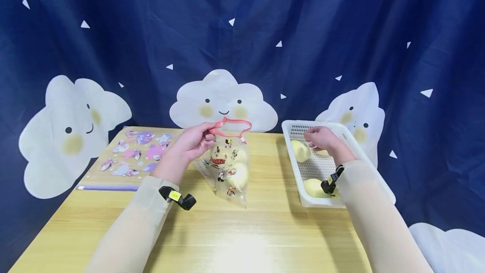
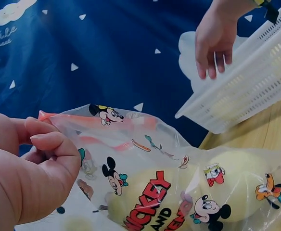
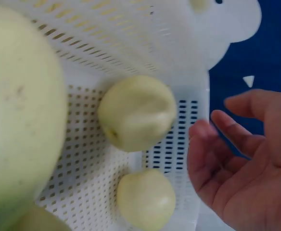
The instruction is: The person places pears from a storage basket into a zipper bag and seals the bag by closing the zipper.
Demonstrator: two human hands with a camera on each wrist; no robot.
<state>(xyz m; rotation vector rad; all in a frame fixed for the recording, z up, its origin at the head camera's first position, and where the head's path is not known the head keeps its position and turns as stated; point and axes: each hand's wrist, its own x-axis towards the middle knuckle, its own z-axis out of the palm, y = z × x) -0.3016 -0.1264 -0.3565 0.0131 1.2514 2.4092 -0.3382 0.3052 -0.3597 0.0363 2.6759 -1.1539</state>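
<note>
My left hand [image 1: 193,141] grips the open mouth of a clear zip bag [image 1: 206,172] by its red zip edge, thumb against fingers. Cartoon mouse prints cover the bag, and pale yellow round fruits [image 2: 236,185] fill its lower part. Over the far part of a white plastic basket [image 1: 324,202] hovers my right hand [image 1: 322,138], holding nothing. In the right wrist view its fingers are loosely bent and apart from the fruit. Several pale yellow fruits lie in the basket, one at the far left [image 1: 301,151] and one near the front [image 1: 315,188].
A second clear zip bag [image 1: 132,155] with a purple zip and pastel prints lies flat at the table's left. The wooden table [image 1: 182,235] runs back to a dark blue curtain [image 1: 242,54] with cloud faces.
</note>
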